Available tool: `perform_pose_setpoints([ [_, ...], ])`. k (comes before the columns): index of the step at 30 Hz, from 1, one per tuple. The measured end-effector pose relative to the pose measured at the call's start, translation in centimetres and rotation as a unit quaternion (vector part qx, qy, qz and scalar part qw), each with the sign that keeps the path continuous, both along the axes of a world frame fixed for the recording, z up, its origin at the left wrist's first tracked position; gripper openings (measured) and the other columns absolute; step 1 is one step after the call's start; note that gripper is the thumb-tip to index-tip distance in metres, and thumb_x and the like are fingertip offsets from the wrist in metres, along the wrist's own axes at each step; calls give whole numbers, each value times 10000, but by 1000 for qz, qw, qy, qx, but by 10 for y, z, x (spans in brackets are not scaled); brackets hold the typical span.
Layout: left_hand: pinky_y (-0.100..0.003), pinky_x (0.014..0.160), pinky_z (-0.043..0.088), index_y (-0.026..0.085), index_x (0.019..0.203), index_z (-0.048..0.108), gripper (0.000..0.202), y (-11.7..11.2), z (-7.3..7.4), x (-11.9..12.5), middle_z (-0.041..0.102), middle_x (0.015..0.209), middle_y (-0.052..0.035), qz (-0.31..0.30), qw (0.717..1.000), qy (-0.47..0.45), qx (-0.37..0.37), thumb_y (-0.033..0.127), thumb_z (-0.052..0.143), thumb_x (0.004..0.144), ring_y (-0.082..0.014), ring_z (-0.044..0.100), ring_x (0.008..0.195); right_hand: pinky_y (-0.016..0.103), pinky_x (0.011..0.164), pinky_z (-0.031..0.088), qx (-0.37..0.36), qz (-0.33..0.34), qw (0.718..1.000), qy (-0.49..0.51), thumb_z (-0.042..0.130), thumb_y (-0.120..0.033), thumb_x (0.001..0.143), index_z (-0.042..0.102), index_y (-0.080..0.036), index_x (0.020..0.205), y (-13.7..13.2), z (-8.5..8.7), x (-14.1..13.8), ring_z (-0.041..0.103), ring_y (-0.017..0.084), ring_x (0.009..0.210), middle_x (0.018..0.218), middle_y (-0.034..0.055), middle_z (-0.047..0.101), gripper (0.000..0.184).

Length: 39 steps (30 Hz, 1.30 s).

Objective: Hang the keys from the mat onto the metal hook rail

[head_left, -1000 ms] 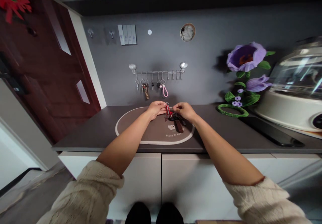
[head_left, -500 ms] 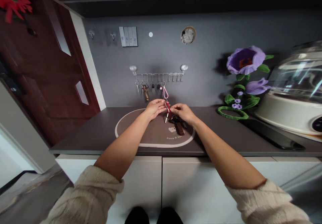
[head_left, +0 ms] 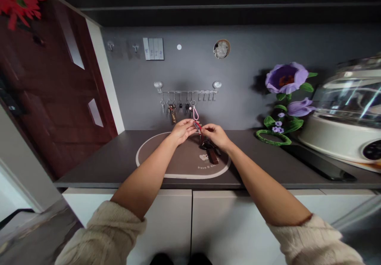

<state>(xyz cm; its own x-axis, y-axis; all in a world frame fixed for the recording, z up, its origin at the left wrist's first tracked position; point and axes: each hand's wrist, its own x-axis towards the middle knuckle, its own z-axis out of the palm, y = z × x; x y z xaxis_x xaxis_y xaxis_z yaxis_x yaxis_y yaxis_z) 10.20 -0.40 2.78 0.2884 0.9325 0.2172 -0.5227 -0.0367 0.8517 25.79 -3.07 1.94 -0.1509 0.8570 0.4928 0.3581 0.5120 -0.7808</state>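
Low over the mat, a red carabiner [head_left: 199, 128] is held between my two hands. My left hand [head_left: 182, 132] pinches its upper left end with fingers pressed together. From the other side, my right hand [head_left: 219, 136] is closed at its lower end, where a bunch of keys hangs with a dark brown fob [head_left: 213, 156]. Exactly how the keys join the carabiner is too small to make out. Just above my left fingertips, a pink carabiner [head_left: 195, 113] hangs from a hook rail [head_left: 188, 92] on the wall. More keys [head_left: 171, 108] hang along the rail's left part.
The rounded brown mat [head_left: 160, 158] lies on the dark counter [head_left: 101, 158]. To the right are a purple plush flower [head_left: 287, 78], a black phone-like slab [head_left: 321, 164] and a white appliance with a clear dome [head_left: 336, 132]. A dark shelf [head_left: 190, 15] overhangs; a brown door [head_left: 59, 98] stands left.
The red carabiner has turned a little between my fingers, and the bright key below it is less visible. Both hands stay nearly in place; the whole view has shifted slightly.
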Motion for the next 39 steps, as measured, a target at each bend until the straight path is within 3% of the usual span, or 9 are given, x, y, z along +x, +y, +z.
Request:
perform_pose_setpoints([
  [10,-345,821,436,124,748,520,7,1,-5,1,631,745,-52,4,1000,8,-6,119,517,751,-122,613,713,259,690,400,27,9,994,102,554,-339,673,568,-155,751,1,8,1,524,107,667,738,13,596,200],
  [18,-357,794,442,131,766,523,50,4,-9,4,625,758,-52,-14,999,34,2,158,551,734,-125,604,699,228,599,390,-2,13,988,157,543,-285,665,564,-150,763,3,19,-2,503,85,605,714,13,588,168],
  [22,-356,794,432,134,769,534,78,3,-8,4,615,781,-49,-14,999,51,12,178,573,718,-116,592,688,215,539,366,-21,23,986,162,544,-259,652,568,-152,770,6,28,-3,457,64,528,656,-7,567,161],
  [29,-346,798,419,137,796,549,111,4,-9,5,613,806,-65,-12,998,61,15,203,582,713,-120,585,721,234,604,392,-16,46,990,131,580,-288,655,559,-156,798,12,46,-7,503,79,608,723,9,584,196],
  [39,-339,821,421,138,951,555,270,10,-11,4,599,995,-117,2,998,55,5,162,604,686,-126,581,778,261,669,410,32,38,995,83,618,-221,620,562,-155,765,50,70,-4,506,89,638,711,7,579,168],
])
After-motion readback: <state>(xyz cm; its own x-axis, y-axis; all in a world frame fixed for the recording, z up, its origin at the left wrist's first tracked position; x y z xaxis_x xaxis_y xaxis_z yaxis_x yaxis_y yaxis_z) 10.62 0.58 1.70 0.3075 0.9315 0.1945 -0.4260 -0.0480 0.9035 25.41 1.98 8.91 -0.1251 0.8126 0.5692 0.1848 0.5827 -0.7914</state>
